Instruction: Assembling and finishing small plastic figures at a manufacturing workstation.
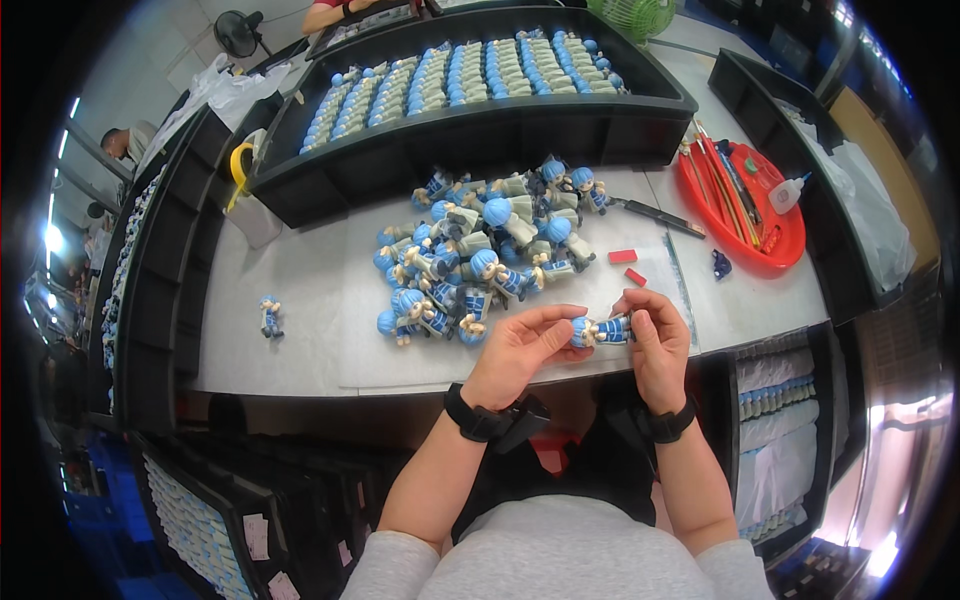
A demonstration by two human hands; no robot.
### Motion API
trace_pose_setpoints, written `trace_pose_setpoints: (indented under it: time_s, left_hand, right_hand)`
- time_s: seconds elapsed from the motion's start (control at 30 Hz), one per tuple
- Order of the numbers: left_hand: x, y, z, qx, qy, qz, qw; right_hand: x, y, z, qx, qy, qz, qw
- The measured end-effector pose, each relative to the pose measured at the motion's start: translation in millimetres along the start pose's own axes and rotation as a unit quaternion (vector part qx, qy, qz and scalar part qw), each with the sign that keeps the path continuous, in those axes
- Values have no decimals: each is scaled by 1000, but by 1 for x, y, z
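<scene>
Between my two hands, near the table's front edge, a small blue-haired figurine (608, 331) lies sideways, head to the left. My left hand (524, 345) pinches it by the head end. The fingers of my right hand (657, 345) close on its feet end. Just beyond my hands spreads a heap of similar figurines (460, 250), with blue hair, blue clothing and pale grey-green parts. One lone figurine (271, 317) stands or lies apart on the left of the table. Two small red blocks (622, 257) rest beyond my right hand.
Behind the heap stands a black crate (470, 135) with rows of figurines. A red tray (795, 245) at right holds brushes and a small bottle. A black-handled knife (660, 217), a dark blue piece (721, 264) and a white cup (255, 222) sit nearby. Crates flank the table.
</scene>
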State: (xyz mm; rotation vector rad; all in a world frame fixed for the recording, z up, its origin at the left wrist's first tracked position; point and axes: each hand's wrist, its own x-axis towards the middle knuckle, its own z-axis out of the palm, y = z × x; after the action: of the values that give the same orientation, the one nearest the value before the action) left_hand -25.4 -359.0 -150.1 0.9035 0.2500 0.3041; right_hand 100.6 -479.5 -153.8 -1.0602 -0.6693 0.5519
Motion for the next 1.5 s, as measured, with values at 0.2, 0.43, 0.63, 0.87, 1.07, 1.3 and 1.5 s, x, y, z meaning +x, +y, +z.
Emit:
trace_pose_setpoints:
  time_s: [0.2,0.43,0.63,0.87,1.07,1.3,1.5]
  left_hand:
    - [0,3,3,35,6,-9,999]
    - [-2,9,2,72,-32,-60,995]
    - [-3,7,1,78,-36,-78,993]
    - [-4,7,-1,83,-42,-85,992]
    - [-2,11,3,77,-52,-100,991]
    - [-1,9,2,103,-67,-97,988]
    - [-2,9,6,130,-58,-87,986]
  right_hand:
    - [-1,1,-4,-15,-37,-21,999]
    - [-2,2,-8,12,-50,-24,998]
    - [-3,2,-9,23,-61,-18,998]
    - [-2,3,-8,28,-62,-4,998]
    - [0,0,-11,25,-85,11,996]
    - [-2,0,-11,37,-93,24,995]
    - [-1,-1,-10,39,-102,19,994]
